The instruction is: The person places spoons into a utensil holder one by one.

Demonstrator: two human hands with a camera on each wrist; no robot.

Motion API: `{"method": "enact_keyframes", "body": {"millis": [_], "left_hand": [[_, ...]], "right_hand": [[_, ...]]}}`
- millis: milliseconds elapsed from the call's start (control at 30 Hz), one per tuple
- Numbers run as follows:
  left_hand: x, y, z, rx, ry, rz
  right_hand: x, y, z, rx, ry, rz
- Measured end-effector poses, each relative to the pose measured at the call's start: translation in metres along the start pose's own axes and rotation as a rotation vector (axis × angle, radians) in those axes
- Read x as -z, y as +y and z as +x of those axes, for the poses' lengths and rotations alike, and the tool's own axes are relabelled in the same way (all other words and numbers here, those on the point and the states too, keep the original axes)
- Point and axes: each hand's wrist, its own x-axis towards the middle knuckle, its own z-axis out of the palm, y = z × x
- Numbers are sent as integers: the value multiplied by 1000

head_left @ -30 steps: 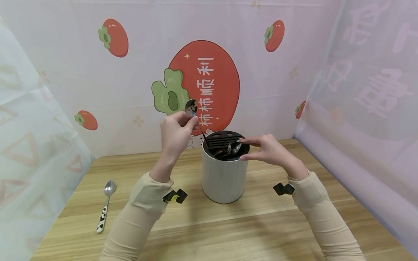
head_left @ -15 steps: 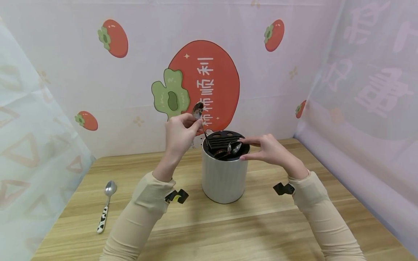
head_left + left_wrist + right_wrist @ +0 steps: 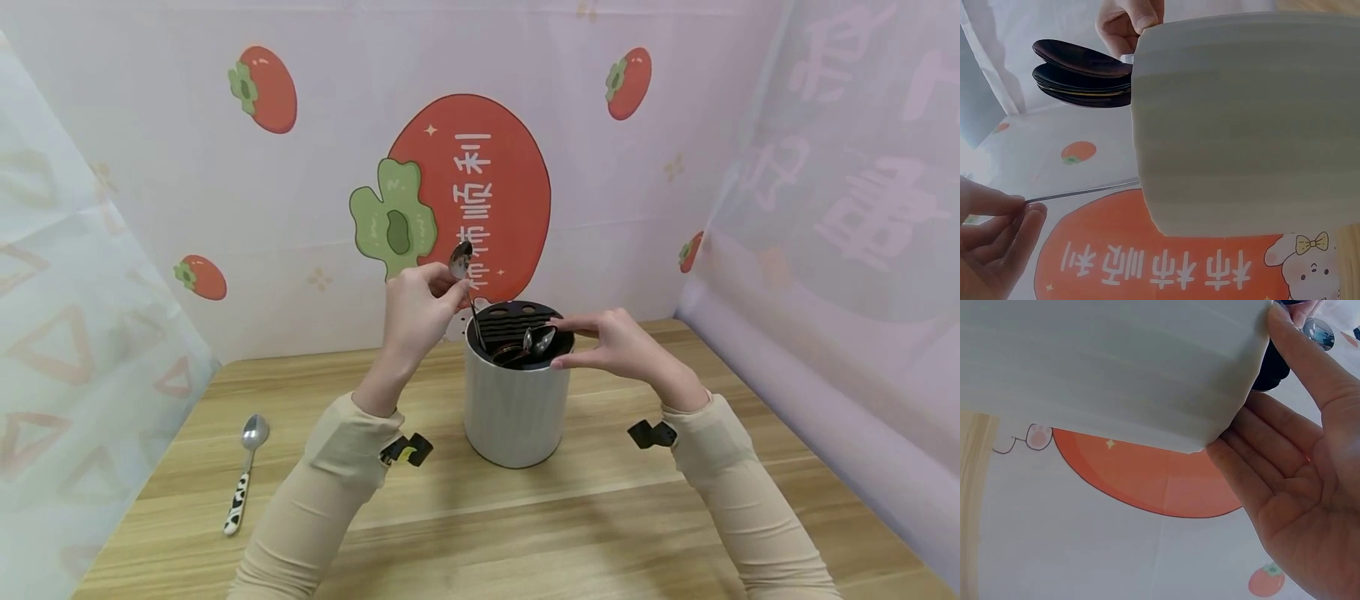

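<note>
In the head view my left hand (image 3: 422,310) pinches a shiny metal spoon (image 3: 461,260) just under its bowl. The spoon's thin handle slants down into the left side of a white ribbed utensil holder (image 3: 516,417), and its lower end is hidden. Several spoons (image 3: 540,340) stand bowl-up in the holder's black slotted insert (image 3: 516,312). From the right, my right hand (image 3: 624,343) holds the holder's rim, thumb at the front and fingers farther back. The right wrist view shows its fingertips against the rim. Dark stacked spoon bowls (image 3: 1082,81) jut from the holder in the left wrist view.
A spoon with a black-and-white patterned handle (image 3: 236,500) lies on the wooden table (image 3: 510,533) at the left. Behind the holder hangs a pale backdrop (image 3: 322,125) printed with persimmons. A pale sheet (image 3: 840,292) borders the right side.
My left hand has moved right and slightly down with the spoon, whose handle has sunk a little deeper into the holder. The right hand stays at the rim.
</note>
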Motion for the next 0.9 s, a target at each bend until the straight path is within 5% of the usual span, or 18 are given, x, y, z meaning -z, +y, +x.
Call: {"method": "enact_keyframes", "body": {"millis": [900], "left_hand": [[-2, -2, 0, -31, -184, 244]], "right_hand": [[3, -1, 0, 10, -1, 4]]}}
